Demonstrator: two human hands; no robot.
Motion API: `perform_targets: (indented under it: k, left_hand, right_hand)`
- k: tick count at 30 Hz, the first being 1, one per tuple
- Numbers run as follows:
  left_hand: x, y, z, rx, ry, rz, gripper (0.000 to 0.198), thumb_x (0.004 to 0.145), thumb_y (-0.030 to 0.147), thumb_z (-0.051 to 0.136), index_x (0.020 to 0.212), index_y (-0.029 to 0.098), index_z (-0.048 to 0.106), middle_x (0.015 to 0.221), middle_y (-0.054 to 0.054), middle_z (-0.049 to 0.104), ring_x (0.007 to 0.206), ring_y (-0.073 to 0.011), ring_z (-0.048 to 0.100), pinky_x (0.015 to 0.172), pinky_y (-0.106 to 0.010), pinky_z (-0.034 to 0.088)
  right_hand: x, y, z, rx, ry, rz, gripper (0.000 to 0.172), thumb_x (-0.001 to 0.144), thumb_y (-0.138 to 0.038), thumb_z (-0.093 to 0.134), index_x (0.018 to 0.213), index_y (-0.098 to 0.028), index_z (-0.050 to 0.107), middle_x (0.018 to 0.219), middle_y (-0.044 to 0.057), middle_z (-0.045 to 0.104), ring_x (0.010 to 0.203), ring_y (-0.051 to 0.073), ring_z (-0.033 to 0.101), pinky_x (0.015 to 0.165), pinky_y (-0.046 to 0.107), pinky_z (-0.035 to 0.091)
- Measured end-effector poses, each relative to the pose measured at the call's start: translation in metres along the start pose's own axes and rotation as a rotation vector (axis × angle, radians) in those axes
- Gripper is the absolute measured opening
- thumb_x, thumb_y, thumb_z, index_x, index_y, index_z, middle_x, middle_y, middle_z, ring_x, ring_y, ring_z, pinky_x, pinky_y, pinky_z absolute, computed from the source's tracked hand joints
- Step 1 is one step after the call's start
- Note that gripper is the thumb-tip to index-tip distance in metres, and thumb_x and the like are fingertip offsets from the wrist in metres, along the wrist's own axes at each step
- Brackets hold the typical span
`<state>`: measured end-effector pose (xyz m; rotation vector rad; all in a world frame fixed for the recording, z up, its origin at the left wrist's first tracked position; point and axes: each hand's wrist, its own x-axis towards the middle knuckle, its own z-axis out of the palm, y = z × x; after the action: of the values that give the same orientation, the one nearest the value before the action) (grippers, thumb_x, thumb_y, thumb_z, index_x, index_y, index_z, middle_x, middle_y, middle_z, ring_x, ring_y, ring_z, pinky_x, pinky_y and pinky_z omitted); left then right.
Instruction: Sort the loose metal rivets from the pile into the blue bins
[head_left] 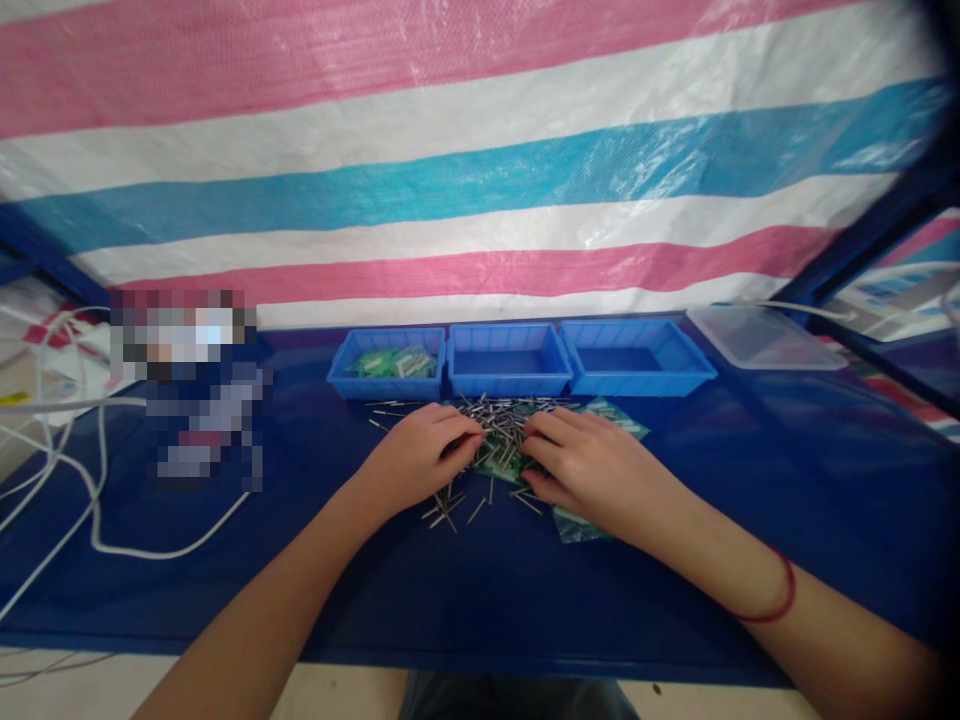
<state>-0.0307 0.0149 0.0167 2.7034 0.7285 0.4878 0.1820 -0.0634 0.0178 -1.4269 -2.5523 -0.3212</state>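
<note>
A loose pile of thin, nail-like metal pins (pixel 504 418) lies on the dark blue table, with green-printed plastic bags (pixel 501 462) among and under them. At the pile's left side is my left hand (pixel 424 450), thumb and forefinger pinched together; whatever is between the tips is too small to make out. Over the right side rests my right hand (pixel 581 462), its fingers curved and apart, touching the pins and bags. Part of another clear bag (pixel 577 525) sticks out below that hand. Several single pins are scattered toward me.
Behind the pile stand three blue bins in a row: the left bin (pixel 386 388) holds green-printed bags, then the middle bin (pixel 510 383) and right bin (pixel 643 382). A clear plastic lid (pixel 765 338) lies farther right. White cables (pixel 150 553) run along the left.
</note>
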Motion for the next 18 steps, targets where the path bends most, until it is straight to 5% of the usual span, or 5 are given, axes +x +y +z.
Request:
perform_targets:
  k: [7, 18]
  left_hand:
    - [0.0010, 0.0004, 0.0013, -0.003, 0.005, 0.003, 0.021, 0.095, 0.026, 0.048, 0.100, 0.017, 0.066, 0.091, -0.007, 0.068, 0.087, -0.0188, 0.059, 0.081, -0.031, 0.047]
    - [0.0004, 0.0086, -0.0042, -0.101, 0.100, -0.049, 0.032, 0.091, 0.033, 0.056, 0.120, 0.022, 0.058, 0.111, -0.008, 0.061, 0.103, -0.0211, 0.059, 0.092, -0.033, 0.047]
  right_hand:
    - [0.0014, -0.0067, 0.0035, -0.073, 0.073, -0.039, 0.013, 0.081, -0.010, 0.059, 0.070, -0.017, 0.062, 0.076, 0.005, 0.060, 0.068, 0.017, 0.054, 0.061, 0.034, 0.034]
    - [0.0042, -0.0013, -0.0054, 0.142, 0.333, 0.028, 0.018, 0.090, -0.012, 0.044, 0.089, -0.014, 0.062, 0.094, 0.013, 0.063, 0.085, 0.022, 0.062, 0.075, 0.035, 0.050]
